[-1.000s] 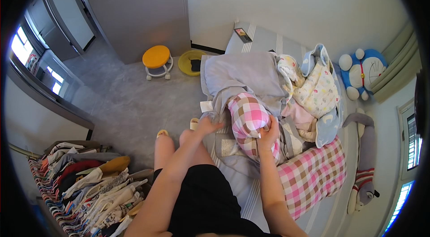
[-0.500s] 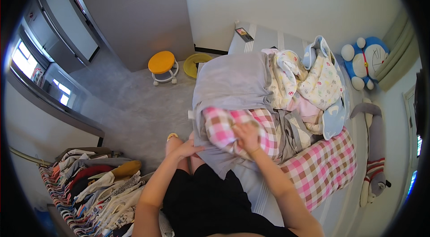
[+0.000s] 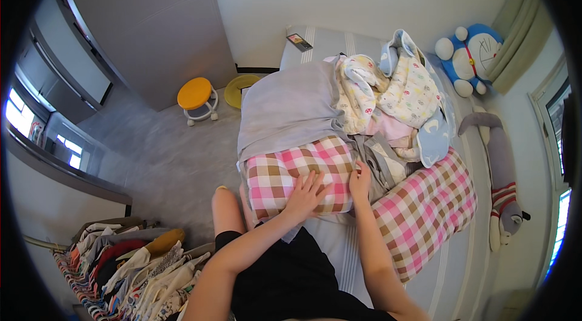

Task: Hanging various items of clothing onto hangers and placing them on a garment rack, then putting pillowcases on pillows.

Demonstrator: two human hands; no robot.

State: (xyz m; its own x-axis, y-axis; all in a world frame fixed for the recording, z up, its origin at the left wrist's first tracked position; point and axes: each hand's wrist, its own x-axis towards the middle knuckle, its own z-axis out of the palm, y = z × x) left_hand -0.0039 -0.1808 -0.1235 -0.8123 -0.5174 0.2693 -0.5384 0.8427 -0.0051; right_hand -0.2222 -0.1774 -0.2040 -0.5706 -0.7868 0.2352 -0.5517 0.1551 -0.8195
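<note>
A pink, brown and white checked pillow [image 3: 276, 175] lies on the bed in front of me, its far part under a grey pillowcase-like cloth [image 3: 288, 109]. My left hand [image 3: 305, 198] rests on the checked fabric near its front edge, fingers spread and nothing held. At the pillow's right side is my right hand [image 3: 360, 183], with its fingers slightly bent against the edge beside crumpled grey fabric [image 3: 377, 163]. It looks open, though the fingertips are only partly visible. To the right lies a second checked pillow [image 3: 427, 215].
Baby clothes or blankets with small prints [image 3: 412, 93] are heaped beyond the right hand. A blue plush toy [image 3: 471, 57] and a long grey plush [image 3: 502, 163] line the bed's right side. A yellow stool [image 3: 195, 93] and hanging clothes [image 3: 145, 260] are at left.
My left hand has let go of the grey cloth's edge and moved onto the pillow. My right hand has shifted to its right side. The bunched checked fabric now lies flatter, with more showing.
</note>
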